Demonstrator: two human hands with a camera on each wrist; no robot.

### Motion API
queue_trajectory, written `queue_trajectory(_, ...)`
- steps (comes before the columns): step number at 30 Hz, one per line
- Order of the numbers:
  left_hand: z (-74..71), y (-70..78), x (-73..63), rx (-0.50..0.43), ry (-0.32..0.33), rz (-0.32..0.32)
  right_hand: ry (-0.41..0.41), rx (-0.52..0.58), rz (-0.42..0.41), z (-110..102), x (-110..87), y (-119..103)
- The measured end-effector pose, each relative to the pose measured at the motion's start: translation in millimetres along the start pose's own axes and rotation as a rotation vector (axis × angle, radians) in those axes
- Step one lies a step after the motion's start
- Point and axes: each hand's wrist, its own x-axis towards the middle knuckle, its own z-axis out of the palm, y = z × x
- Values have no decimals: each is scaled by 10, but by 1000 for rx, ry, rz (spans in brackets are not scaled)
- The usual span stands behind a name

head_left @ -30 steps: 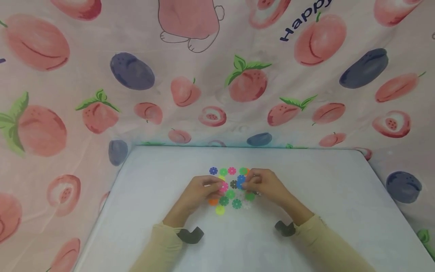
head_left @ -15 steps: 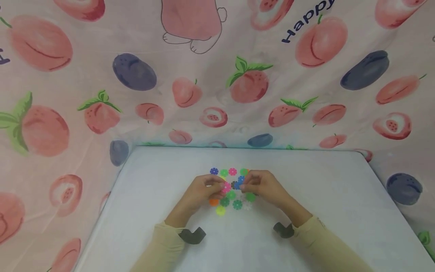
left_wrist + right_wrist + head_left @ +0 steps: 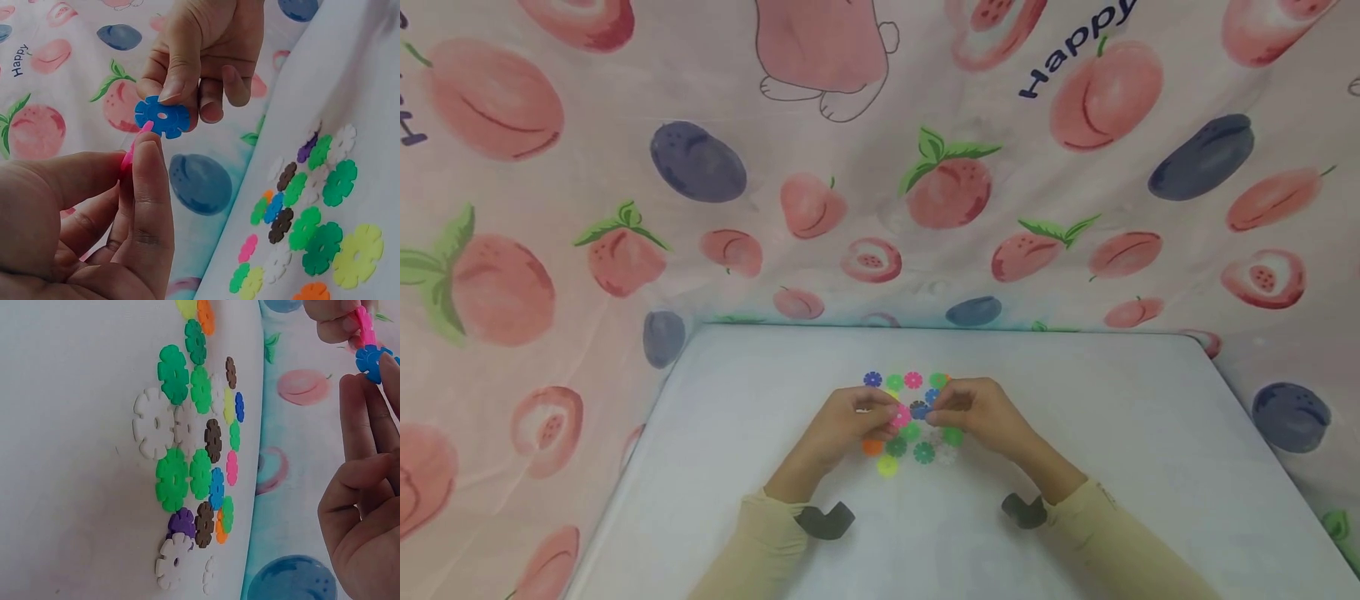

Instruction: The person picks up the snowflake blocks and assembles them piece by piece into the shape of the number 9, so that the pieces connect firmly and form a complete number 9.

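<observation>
Above the table, my left hand (image 3: 842,425) pinches a pink snowflake disc (image 3: 127,161) between thumb and fingers. My right hand (image 3: 988,410) pinches a blue snowflake disc (image 3: 161,117), a flat plastic round with a small centre hole and notches around its rim. In the left wrist view the pink disc stands nearly edge-on, its tip overlapping the blue disc's lower rim by a notch. The right wrist view also has the pink disc (image 3: 366,328) right at the blue disc (image 3: 373,362). Fingers hide part of both discs.
Loose snowflake discs in several colours lie on the white table (image 3: 737,367), among them a yellow disc (image 3: 358,256), a dark green disc (image 3: 172,374) and a white disc (image 3: 154,423). Some overlap. A fruit-printed cloth (image 3: 850,150) hangs behind the table.
My right hand has brought the blue disc left to the pink one and tilted it, so it looks thinner from the head view. My left hand has barely moved.
</observation>
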Motion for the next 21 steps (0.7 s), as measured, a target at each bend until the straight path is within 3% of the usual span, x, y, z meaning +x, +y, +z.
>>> queue_trajectory(8, 6, 32, -33, 7, 9, 19, 27, -84, -16, 18, -11, -57)
queue_trajectory(21, 27, 20, -32, 11, 10, 27, 24, -100, -31, 5, -32, -80)
